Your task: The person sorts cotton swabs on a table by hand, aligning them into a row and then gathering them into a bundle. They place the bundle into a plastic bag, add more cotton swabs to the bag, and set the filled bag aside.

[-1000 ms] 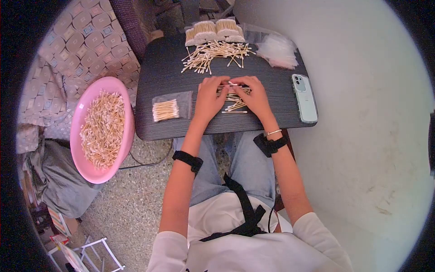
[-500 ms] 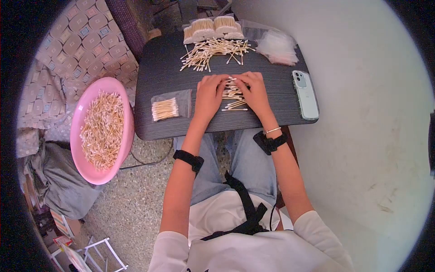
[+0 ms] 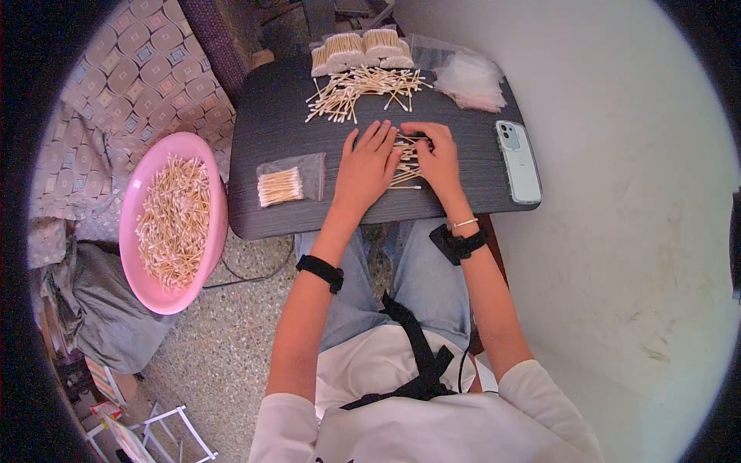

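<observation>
A small group of cotton swabs (image 3: 406, 176) lies on the dark table between my two hands, partly hidden by them. My left hand (image 3: 367, 166) rests flat at the left side of these swabs, its fingers stretched out and its thumb near their ends. At the right side my right hand (image 3: 437, 158) curves over them, fingers bent and apart from the thumb, touching the swabs' right ends. To the left lies a clear zip bag (image 3: 312, 176) with a neat row of swabs (image 3: 279, 187) in it. Beyond my hands spreads a loose swab pile (image 3: 363, 91).
Filled swab packs (image 3: 345, 50) are stacked at the table's back. Clear plastic bags (image 3: 469, 81) lie at the back right, and a phone (image 3: 519, 162) near the right edge. A pink tub (image 3: 218, 224) full of swabs stands left of the table (image 3: 262, 104). A wall rises on the right.
My left hand has flattened, with its fingers straightened and turned slightly right over the swabs' left ends. My right hand has shifted slightly right, and the hands' fingertips have moved apart.
</observation>
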The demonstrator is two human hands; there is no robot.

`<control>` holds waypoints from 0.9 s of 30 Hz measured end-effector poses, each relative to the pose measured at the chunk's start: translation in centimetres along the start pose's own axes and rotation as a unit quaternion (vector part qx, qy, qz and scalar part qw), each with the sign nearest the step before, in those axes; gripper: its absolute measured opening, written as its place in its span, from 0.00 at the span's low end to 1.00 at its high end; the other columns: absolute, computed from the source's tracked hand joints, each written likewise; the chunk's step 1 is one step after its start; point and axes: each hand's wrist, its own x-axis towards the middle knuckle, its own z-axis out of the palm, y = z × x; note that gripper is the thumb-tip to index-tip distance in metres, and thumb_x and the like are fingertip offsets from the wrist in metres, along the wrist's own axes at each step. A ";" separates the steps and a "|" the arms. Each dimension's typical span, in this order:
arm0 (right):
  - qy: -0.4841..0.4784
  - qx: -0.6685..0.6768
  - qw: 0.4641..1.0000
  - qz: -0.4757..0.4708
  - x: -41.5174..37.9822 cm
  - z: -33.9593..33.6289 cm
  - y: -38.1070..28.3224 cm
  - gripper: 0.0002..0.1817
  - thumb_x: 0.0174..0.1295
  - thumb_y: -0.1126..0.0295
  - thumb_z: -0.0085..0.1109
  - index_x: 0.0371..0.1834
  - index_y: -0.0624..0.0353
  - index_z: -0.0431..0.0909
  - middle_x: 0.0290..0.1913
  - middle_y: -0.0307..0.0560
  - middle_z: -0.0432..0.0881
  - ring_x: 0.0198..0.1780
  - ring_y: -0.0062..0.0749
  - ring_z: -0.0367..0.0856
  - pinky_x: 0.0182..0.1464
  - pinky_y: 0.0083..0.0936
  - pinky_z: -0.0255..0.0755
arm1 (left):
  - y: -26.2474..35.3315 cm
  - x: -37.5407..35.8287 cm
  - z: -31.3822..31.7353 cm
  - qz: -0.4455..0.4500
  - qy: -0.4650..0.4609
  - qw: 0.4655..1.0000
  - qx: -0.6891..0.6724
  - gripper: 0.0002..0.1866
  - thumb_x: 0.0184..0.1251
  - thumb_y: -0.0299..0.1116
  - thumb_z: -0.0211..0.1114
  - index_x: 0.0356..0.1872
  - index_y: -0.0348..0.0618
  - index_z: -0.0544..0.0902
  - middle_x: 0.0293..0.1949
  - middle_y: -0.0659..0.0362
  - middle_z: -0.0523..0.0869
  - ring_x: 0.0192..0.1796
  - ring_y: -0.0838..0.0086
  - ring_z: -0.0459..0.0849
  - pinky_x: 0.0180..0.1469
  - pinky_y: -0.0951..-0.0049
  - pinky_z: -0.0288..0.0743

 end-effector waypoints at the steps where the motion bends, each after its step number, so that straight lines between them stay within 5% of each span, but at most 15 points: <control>1: -0.002 0.014 1.000 0.017 0.1 -0.1 0.2 0.16 0.54 0.80 0.54 0.44 0.56 0.85 0.44 0.47 0.85 0.51 0.44 0.77 0.58 0.36 0.70 | 0.0 0.0 -0.1 -0.003 -0.003 1.000 -0.003 0.22 0.75 0.41 0.53 0.63 0.41 0.77 0.67 0.54 0.75 0.71 0.63 0.70 0.73 0.56 0.56; 3: -0.007 0.043 0.998 0.050 0.1 -0.6 0.6 0.17 0.53 0.80 0.54 0.44 0.56 0.85 0.45 0.48 0.85 0.53 0.44 0.77 0.60 0.36 0.70 | 0.1 0.0 -0.1 -0.012 -0.008 1.000 -0.010 0.23 0.76 0.42 0.52 0.64 0.42 0.76 0.68 0.54 0.74 0.72 0.64 0.69 0.74 0.56 0.55; 9: -0.118 -0.042 0.990 -0.066 0.6 -2.4 0.7 0.14 0.54 0.76 0.58 0.45 0.57 0.85 0.47 0.47 0.83 0.54 0.45 0.77 0.61 0.36 0.69 | 0.0 -0.1 0.4 -0.026 -0.004 0.999 0.038 0.26 0.78 0.46 0.48 0.68 0.42 0.72 0.72 0.54 0.70 0.74 0.65 0.65 0.75 0.56 0.51; 15: -0.089 -0.065 0.992 -0.053 0.1 -1.9 0.5 0.12 0.57 0.71 0.64 0.45 0.56 0.85 0.44 0.47 0.82 0.51 0.45 0.75 0.58 0.38 0.68 | 0.0 0.1 0.5 -0.041 -0.005 0.999 0.030 0.27 0.78 0.47 0.47 0.69 0.43 0.72 0.72 0.54 0.69 0.75 0.64 0.64 0.75 0.55 0.49; 18: -0.031 -0.146 0.981 -0.121 -0.2 -1.9 0.5 0.13 0.57 0.69 0.66 0.45 0.55 0.86 0.41 0.46 0.80 0.50 0.44 0.74 0.57 0.36 0.68 | 0.0 0.1 0.4 -0.040 -0.009 0.999 0.032 0.26 0.78 0.48 0.47 0.69 0.44 0.72 0.72 0.54 0.69 0.75 0.64 0.63 0.75 0.55 0.50; 27: -0.073 -0.096 0.991 -0.063 -0.1 -1.8 0.5 0.06 0.60 0.71 0.63 0.39 0.59 0.83 0.40 0.47 0.79 0.49 0.45 0.73 0.55 0.36 0.68 | 0.0 0.1 0.3 -0.033 -0.001 0.999 0.028 0.26 0.77 0.48 0.48 0.68 0.43 0.72 0.71 0.53 0.70 0.75 0.64 0.63 0.75 0.54 0.50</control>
